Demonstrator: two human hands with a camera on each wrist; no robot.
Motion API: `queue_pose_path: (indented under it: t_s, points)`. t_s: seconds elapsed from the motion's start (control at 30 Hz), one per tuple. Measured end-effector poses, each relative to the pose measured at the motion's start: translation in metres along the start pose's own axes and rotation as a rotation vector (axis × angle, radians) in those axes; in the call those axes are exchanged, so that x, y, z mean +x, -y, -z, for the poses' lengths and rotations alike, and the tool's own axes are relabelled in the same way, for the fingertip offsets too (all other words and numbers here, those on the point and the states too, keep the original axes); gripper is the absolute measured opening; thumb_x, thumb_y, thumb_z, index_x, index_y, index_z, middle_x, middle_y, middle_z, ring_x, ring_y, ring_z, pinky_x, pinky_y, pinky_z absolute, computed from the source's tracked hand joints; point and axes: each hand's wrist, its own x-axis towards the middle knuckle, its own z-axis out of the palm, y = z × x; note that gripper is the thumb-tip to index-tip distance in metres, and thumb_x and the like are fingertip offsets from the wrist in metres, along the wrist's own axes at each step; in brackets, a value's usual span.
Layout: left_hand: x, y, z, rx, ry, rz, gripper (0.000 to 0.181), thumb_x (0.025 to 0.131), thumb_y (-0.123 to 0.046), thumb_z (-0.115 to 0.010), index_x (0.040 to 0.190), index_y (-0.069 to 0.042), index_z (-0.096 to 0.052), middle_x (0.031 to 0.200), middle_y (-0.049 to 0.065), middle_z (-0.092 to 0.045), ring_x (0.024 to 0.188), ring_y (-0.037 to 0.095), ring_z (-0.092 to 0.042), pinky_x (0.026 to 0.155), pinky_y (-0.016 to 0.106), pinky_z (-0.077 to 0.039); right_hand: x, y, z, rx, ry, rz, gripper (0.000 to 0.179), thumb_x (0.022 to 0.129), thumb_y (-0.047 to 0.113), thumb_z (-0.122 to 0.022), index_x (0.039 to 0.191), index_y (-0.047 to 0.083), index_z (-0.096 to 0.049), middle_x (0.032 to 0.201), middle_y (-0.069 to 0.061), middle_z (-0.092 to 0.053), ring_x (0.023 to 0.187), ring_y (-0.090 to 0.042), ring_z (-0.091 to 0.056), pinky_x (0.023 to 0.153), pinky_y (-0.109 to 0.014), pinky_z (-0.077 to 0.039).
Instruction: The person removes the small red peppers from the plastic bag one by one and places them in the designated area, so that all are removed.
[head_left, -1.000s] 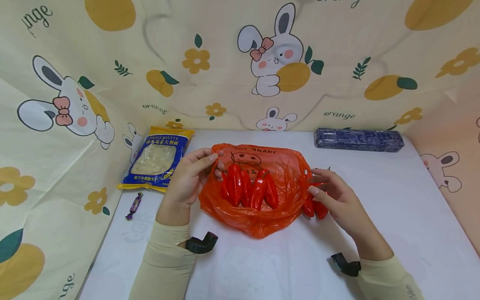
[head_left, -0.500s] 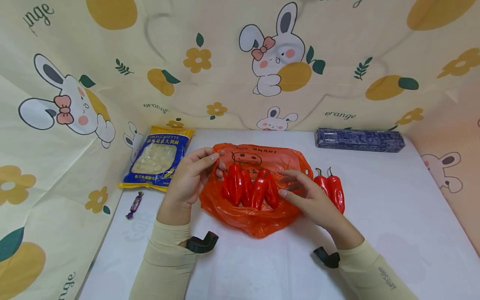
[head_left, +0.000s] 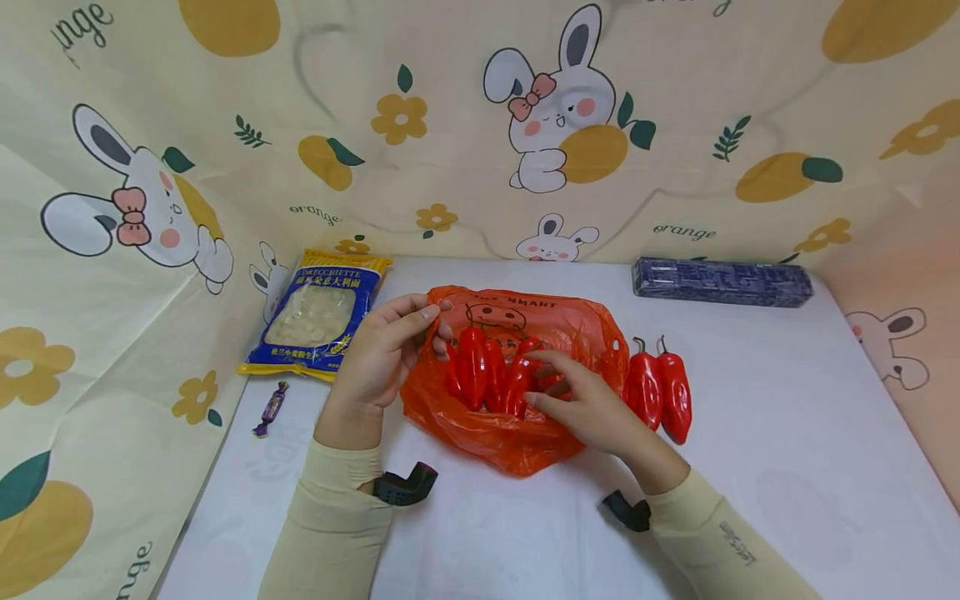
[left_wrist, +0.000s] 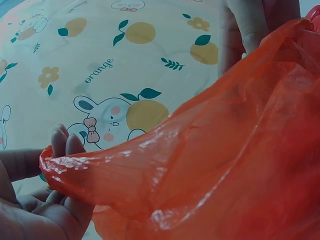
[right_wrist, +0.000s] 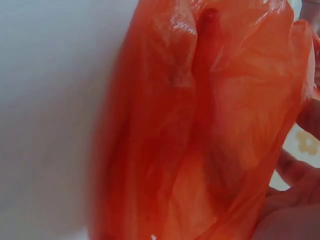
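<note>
A thin red plastic bag point(head_left: 510, 450) lies on the white table with its mouth spread toward me. Several shiny red chili peppers point(head_left: 472, 371) sit in it. My left hand point(head_left: 382, 354) pinches the bag's left edge; in the left wrist view the film point(left_wrist: 195, 160) stretches away from those fingers. Over the bag's right half is my right hand point(head_left: 588, 408), thumb and fingers apart, fingertips right at the rightmost peppers and partly hiding them. Two more red chili peppers point(head_left: 675, 396) lie side by side on the table, just right of the bag.
A blue and yellow pasta packet point(head_left: 311, 312) lies at the back left, with a purple wrapped candy point(head_left: 271, 409) in front of it. At the back right is a long dark blue box point(head_left: 722, 282). A printed cloth point(head_left: 450, 175) rises behind the table.
My right hand has moved left from the bag's right handle to over the peppers, uncovering the two peppers outside. My left hand stays at the bag's left edge.
</note>
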Motion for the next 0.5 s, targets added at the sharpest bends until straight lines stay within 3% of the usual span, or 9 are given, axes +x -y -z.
queue_pose_path:
  t_s: [0.4, 0.5]
  points:
    - [0.0, 0.0, 0.0, -0.001, -0.005, 0.003, 0.014, 0.111, -0.005, -0.056, 0.108, -0.002, -0.069, 0.091, 0.011, -0.072, 0.08, 0.022, -0.066, 0.076, 0.028, -0.061, 0.009, 0.015, -0.01, -0.138, 0.022, -0.066, 0.055, 0.102, 0.021, -0.079, 0.153, 0.014, -0.059, 0.13, -0.01, -0.069, 0.116, -0.032, -0.065, 0.088, -0.048, -0.063]
    - [0.0, 0.0, 0.0, -0.003, -0.001, -0.001, 0.013, 0.111, -0.005, -0.056, 0.111, 0.004, -0.066, 0.091, 0.011, -0.071, 0.08, 0.022, -0.066, 0.076, 0.028, -0.061, 0.012, 0.017, -0.013, -0.158, 0.033, -0.038, 0.055, 0.102, 0.02, -0.079, 0.153, 0.011, -0.059, 0.133, -0.01, -0.068, 0.118, -0.034, -0.065, 0.092, -0.051, -0.062]
